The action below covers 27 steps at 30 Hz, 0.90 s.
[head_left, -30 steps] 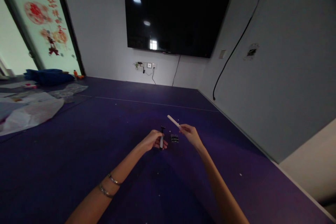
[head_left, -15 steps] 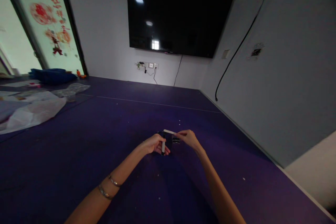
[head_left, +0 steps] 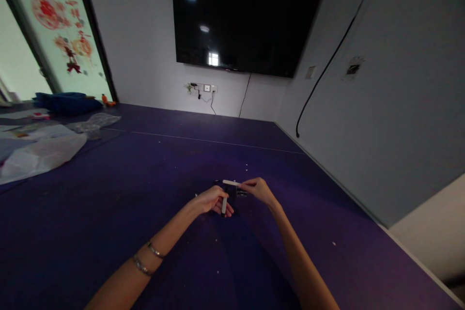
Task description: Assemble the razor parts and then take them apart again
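My left hand (head_left: 214, 199) is closed with its thumb on a white marker (head_left: 224, 205) that has a black lower end. The marker stands nearly upright, its upper end close to the thumb. My right hand (head_left: 258, 190) pinches one end of a slim white stick (head_left: 230, 183), perhaps another marker. This stick lies almost level, and its free end points left, above my left hand. Under and beside the right fingertips are small black items (head_left: 241, 193) with pale marks, too small to make out. A dark shape between the hands is partly hidden.
Both arms are above a wide purple surface (head_left: 152, 169) dotted with small white scraps. To the left lie a white plastic bag (head_left: 47, 155), clear plastic (head_left: 92, 123) and a blue cloth bundle (head_left: 67, 102). A black cable (head_left: 323, 70) hangs by the right wall; a television (head_left: 247, 19) is ahead.
The view has shifted slightly, so the scene sits a little further left and up. Both hands keep their grips; the slim white stick looks a bit more level.
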Motion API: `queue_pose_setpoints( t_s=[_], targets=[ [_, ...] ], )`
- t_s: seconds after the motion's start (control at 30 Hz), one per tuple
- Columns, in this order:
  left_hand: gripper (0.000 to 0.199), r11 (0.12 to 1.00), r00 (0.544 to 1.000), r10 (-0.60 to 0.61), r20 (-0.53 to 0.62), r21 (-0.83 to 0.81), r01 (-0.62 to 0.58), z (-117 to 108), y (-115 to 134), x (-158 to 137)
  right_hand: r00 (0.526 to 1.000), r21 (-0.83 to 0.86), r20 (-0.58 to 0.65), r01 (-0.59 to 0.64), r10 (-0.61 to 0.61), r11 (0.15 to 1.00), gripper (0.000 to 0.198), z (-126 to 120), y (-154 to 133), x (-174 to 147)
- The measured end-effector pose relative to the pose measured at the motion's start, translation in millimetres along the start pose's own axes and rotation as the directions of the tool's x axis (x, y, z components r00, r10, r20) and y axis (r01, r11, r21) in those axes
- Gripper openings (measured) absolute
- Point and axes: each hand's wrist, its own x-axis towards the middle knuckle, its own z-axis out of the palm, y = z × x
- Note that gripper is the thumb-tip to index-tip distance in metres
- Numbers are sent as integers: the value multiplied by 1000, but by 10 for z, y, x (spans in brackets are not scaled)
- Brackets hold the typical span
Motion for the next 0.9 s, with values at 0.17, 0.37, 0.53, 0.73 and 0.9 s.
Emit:
queue_pose_setpoints(
  t_s=[0.17,0.37,0.53,0.73,0.9],
  targets=[
    [23,998,997,59,47,-31,-58,-40,-27,1,997,-23,-71,-25,23,999,34,-6,12,-6],
    [25,996,994,83,73,-36,-81,-66,-44,4,997,-19,-29,-66,65,998,35,-21,38,-6],
    [23,996,994,85,71,-32,-82,-49,-20,-17,999,16,9,-51,51,999,35,-29,55,-12],
    [16,998,998,60,6,-32,-60,0,47,-81,996,26,-21,-82,83,996,35,-41,95,-28],
    [17,996,997,74,6,-52,-73,-2,47,-87,996,82,30,-83,81,993,40,-20,141,-28]
  ],
)
